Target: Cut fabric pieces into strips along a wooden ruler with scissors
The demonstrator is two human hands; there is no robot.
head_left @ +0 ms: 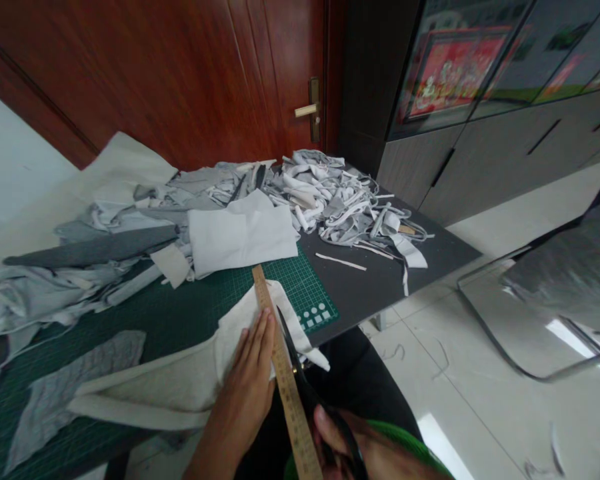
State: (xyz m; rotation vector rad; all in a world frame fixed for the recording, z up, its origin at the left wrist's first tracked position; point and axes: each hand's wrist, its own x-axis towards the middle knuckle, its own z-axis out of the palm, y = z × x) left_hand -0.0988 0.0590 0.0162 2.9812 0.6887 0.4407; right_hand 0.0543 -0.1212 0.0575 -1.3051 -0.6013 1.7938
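My left hand (247,377) lies flat with its fingers stretched out, pressing a wooden ruler (286,383) onto cream fabric (230,340). The fabric reaches over the table's near edge, and its long sleeve-like part extends left. Around the black handles of a pair of scissors (307,392) my right hand (333,433) is closed, low and to the right of the ruler. The scissor blades run along the ruler's right side, with fabric on both sides of them. Part of the right hand is hidden by the ruler and handles.
A green cutting mat (190,313) covers much of the dark table (347,293). Folded white cloth (243,233) lies beyond the ruler. Grey fabric heaps (95,247) and a pile of cut strips (325,190) line the back. A metal-framed chair (495,347) stands right.
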